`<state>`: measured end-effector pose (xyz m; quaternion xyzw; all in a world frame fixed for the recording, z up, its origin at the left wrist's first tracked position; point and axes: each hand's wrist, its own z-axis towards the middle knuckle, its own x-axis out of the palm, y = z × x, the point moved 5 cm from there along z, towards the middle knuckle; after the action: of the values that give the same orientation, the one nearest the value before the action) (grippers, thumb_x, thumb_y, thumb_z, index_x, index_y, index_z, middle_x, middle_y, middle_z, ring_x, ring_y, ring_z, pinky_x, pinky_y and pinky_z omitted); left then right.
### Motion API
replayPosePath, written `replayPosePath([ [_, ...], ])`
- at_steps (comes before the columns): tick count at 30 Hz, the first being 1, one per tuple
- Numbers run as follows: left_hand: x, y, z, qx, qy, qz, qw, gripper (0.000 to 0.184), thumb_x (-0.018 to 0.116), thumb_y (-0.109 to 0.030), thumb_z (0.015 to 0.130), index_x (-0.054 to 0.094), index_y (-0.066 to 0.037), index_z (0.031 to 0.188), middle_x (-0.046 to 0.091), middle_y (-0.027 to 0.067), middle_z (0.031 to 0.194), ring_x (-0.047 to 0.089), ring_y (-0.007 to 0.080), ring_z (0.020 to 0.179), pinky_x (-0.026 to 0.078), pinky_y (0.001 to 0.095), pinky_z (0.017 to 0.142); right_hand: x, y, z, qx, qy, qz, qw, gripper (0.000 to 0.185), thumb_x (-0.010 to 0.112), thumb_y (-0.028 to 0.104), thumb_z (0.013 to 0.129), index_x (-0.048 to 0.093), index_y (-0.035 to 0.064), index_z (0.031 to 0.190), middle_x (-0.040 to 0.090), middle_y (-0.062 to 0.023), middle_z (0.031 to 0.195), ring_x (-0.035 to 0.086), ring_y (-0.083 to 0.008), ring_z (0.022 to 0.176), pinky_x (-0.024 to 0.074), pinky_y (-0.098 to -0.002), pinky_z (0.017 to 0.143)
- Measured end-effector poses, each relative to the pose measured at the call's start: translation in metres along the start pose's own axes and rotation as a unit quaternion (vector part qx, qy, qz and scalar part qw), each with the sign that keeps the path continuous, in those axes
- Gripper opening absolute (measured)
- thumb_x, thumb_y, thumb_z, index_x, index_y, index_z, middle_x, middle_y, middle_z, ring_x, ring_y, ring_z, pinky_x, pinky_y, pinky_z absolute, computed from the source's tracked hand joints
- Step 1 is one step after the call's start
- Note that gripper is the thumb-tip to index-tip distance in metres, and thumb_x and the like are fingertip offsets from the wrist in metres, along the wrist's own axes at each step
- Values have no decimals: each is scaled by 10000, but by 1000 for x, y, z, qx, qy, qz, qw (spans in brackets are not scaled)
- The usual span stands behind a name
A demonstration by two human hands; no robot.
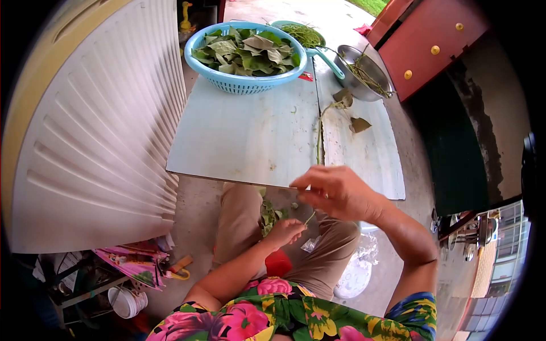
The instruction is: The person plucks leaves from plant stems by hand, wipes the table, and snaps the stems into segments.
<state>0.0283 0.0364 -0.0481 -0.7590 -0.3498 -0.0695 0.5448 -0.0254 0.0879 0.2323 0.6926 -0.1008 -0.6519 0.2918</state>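
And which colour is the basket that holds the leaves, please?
The basket is light blue, best seen in the head view.

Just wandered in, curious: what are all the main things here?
Table: one, pale, ahead
Basket: one, blue, table's far end
Leaves: many, green, in basket
Strainer: one, green, behind basket
Bowl: one, silver, table's far right
Leafy stem: one, green, on table
Ribbed panel: one, white, left
Knobbed panel: one, red, upper right
Bucket: one, white, lower left
Shirt: one, multicoloured, bottom
Trousers: one pair, tan, below
Left hand: one, bare, pinching stem piece
Right hand: one, bare, near table edge
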Motion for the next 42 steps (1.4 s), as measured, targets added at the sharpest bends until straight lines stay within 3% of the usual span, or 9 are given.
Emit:
replayPosePath([
  [3,-3,16,9,66,18,71,995,152,496,-182,838,578,-54,836,514,-15,627,464,61,500,372,204,436,63,-4,-59,-43,12,-80,996,226,572,128,720,532,104,941,542,-52,897,573,-222,687,483,-320,537],
  [7,6,4,-7,39,61,75,995,132,474,-135,851,569,-43,857,520,-16,653,468,60,526,376,204,457,116,-53,-118,122,-20,-130,984,238,561,137,719,529,110,953,529,-40,881,577,-230,713,482,-318,532],
  [10,14,1,-12,73,103,116,985,118,503,-135,848,570,-41,871,523,-18,666,460,48,567,361,190,483,137,-74,-145,148,-47,-83,984,173,550,156,736,558,103,900,531,-57,822,573,-244,680,478,-333,544],
  [15,16,2,-11,29,105,102,989,132,516,-154,844,585,-42,850,507,-27,624,440,42,540,350,189,478,123,-79,-165,181,-100,-80,975,103,560,171,732,576,91,796,546,-61,752,568,-249,648,468,-348,544],
  [23,9,-4,-3,1,77,68,995,200,499,-198,866,545,-10,815,487,1,567,432,61,491,347,195,466,29,-53,-160,186,28,-12,982,104,559,158,742,560,55,750,564,-82,721,564,-261,673,452,-355,577],
  [24,6,-4,0,1,71,62,996,220,492,-222,872,536,-12,829,493,2,578,437,62,488,347,191,460,6,-47,-154,183,5,51,982,94,595,120,713,570,42,758,568,-97,729,556,-275,670,447,-345,578],
  [29,10,4,5,-23,33,47,998,237,504,-252,845,555,-28,792,511,1,630,439,55,496,366,195,454,-85,-65,-102,193,-206,234,930,122,589,128,814,573,19,762,514,0,592,442,-42,530,382,-206,467],
  [35,13,6,6,-45,53,79,994,211,492,-220,874,562,-21,879,541,-3,690,480,38,578,394,179,499,-141,-173,12,173,-353,282,875,197,564,175,833,562,-11,768,538,-34,610,480,-72,485,400,-201,441],
  [42,6,-1,10,-60,32,-35,997,220,500,-239,867,566,-29,863,534,-6,680,472,39,568,390,177,495,-174,-276,133,231,-446,275,820,172,635,162,761,592,-3,786,580,-49,639,545,-94,524,446,-203,454],
])
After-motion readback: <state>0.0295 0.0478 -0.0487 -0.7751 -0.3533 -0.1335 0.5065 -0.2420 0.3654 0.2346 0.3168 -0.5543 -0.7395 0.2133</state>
